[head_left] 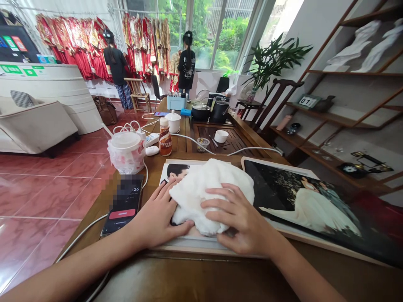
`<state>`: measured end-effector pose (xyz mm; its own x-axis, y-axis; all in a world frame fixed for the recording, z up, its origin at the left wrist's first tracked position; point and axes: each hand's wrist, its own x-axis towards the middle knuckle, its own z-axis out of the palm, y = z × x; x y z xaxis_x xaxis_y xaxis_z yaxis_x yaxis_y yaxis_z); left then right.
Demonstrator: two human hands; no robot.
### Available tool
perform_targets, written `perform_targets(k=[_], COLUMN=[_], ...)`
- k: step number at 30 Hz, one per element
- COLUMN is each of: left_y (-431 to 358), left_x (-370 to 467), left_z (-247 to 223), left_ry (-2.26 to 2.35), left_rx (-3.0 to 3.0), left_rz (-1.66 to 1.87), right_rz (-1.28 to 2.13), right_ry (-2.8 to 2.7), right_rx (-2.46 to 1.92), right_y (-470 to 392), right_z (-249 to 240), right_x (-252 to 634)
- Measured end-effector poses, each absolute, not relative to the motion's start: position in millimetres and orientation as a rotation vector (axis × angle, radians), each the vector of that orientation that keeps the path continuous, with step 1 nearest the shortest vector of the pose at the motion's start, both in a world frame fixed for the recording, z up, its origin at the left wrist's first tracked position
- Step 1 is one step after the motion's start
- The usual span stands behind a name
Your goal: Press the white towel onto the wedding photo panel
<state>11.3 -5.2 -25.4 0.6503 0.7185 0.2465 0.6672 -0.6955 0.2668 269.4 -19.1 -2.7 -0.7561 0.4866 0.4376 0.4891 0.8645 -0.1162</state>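
A fluffy white cloth (192,184) lies bunched on a framed photo (176,168), hiding most of the picture. My right hand (237,218) is curled over the cloth's right side, fingers spaced and bent, gripping it. Along the frame's left side rests my left hand (160,214), its fingers stretched out and thumb apart, against the cloth's edge. To the right is a second framed photo (302,201) of two people in wedding clothes, one in a long white gown. What lies under the cloth and under my right palm is hidden.
Left of the frames lies a phone (122,205) with a cable, by a bagged tub (127,151). A drink bottle (165,138), lidded white cup (173,121) and tea tray (226,140) stand behind. Two people (186,63) are near red garments (72,50); shelves (349,121) stand right.
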Motion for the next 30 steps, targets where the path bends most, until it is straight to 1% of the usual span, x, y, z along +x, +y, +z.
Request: perform_targets(k=[3, 9, 16, 22, 30], left_y=[-4.7, -5.7, -4.6, -6.0, -5.1], left_x=[11.1, 12.8, 10.1, 12.7, 9.2], left_z=[-26.8, -22.6, -26.6, -22.7, -27.3], left_ry=[1.143, 1.174, 1.140, 1.164, 1.140], left_rx=[2.711, 2.710, 2.721, 2.710, 2.712], left_rz=[0.506, 0.494, 0.499, 0.522, 0.516], right_rz=[-0.006, -0.073, -0.002, -0.096, -0.010], right_ry=[-2.577, -2.544, -2.567, -2.545, -2.563], right_rx=[-0.687, -0.832, -0.678, -0.833, -0.687], right_y=[-19.5, -12.0, -21.6, -10.9, -20.8], right_z=[-3.3, -2.3, -4.4, -3.1, -4.7], right_x=[269.1, 277.7, 265.7, 279.2, 266.1])
